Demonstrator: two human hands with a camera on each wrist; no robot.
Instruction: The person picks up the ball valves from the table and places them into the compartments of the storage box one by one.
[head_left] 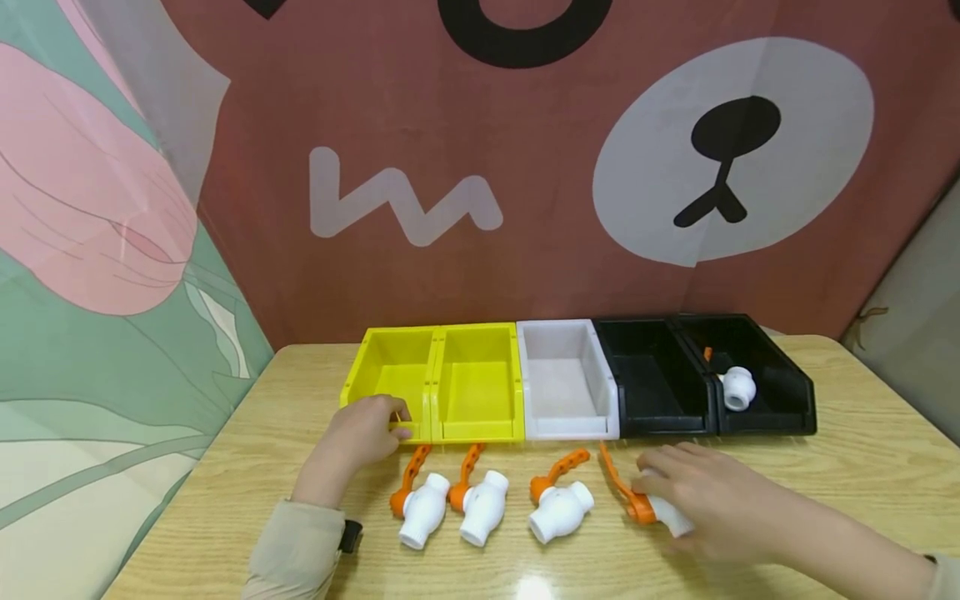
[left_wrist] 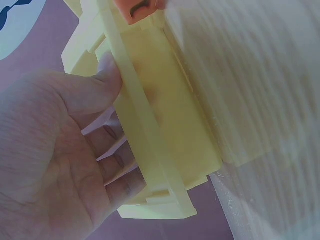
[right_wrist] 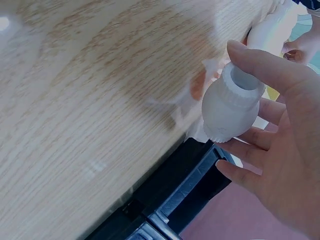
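My left hand (head_left: 366, 429) is at the front of the leftmost yellow bin (head_left: 396, 367). In the left wrist view, its thumb lies against the bin's front wall (left_wrist: 142, 105) and the other fingers reach behind it, pinching the wall. On the right, my right hand (head_left: 708, 496) holds a white ball valve (right_wrist: 230, 112) with an orange lever (head_left: 617, 475), thumb near its open end. Three similar valves lie in a row between the hands: a left one (head_left: 424, 510), a middle one (head_left: 483, 508) and a right one (head_left: 561, 510), their orange levers towards the bins.
Beside the held bin stand a second yellow bin (head_left: 478, 367), a white bin (head_left: 564, 375), a black bin (head_left: 647, 375) and a rightmost black bin (head_left: 776, 375) with one white valve (head_left: 738, 388) inside. A printed curtain (head_left: 547, 275) hangs behind the wooden table (head_left: 225, 517).
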